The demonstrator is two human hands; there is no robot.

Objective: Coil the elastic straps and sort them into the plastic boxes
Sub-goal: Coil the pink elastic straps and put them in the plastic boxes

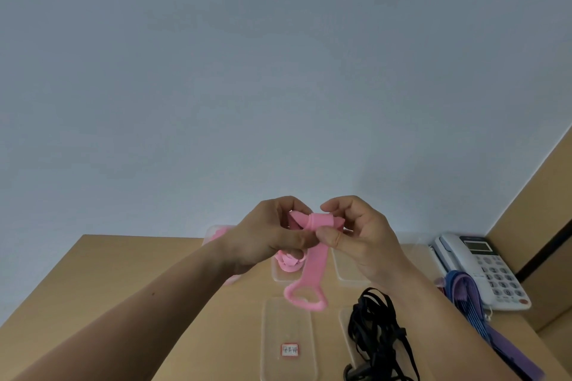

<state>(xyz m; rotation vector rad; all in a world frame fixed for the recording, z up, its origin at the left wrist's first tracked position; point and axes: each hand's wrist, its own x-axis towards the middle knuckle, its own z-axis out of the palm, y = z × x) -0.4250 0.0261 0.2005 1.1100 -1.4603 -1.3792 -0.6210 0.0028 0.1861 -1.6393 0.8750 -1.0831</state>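
Both grips are closed on the pink strap (pixel 314 257), its coiled top pinched between left hand (pixel 269 238) and right hand (pixel 362 238) above the tabletop (pixel 154 288). The looped end is dangled over a plastic box (pixel 289 334).

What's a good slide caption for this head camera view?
Left hand and right hand pinch a partly coiled pink strap above clear plastic boxes and tangled black straps.

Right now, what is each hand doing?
Left hand: pinching the pink strap.
Right hand: pinching the same strap, at its coiled part.
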